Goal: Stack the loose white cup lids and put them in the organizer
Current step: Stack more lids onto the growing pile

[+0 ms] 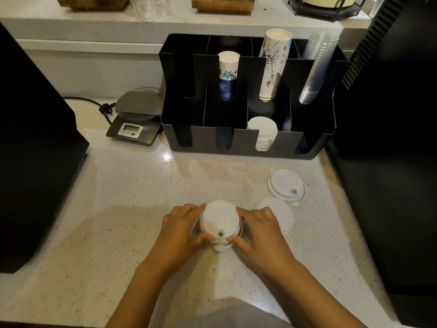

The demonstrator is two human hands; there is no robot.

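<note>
1. Risk: the small stack of lids point(220, 222) could skew or slip if squeezed unevenly, since the rims look loosely nested.
2. The left hand point(182, 223) and right hand point(256, 227) clasp the stack between them on the bench point(118, 197).
3. Two loose lids point(286, 184) point(275, 215) lie just right of the right hand; the organizer point(248, 147) stands beyond.

Counter point(123, 185): polished speckled stone, glossy, with a light reflection near the organizer. Organizer point(236, 147): smooth black plastic, semi-matt. Loose lids point(285, 183): white plastic, smooth, slight sheen. Far left cup stack point(227, 74): printed paper, matt. Far right cup stack point(316, 67): clear glossy plastic. Scale point(139, 107), left: ribbed grey metal-look platform. Far shelf blocks point(222, 4): rough-grained wood.
</note>
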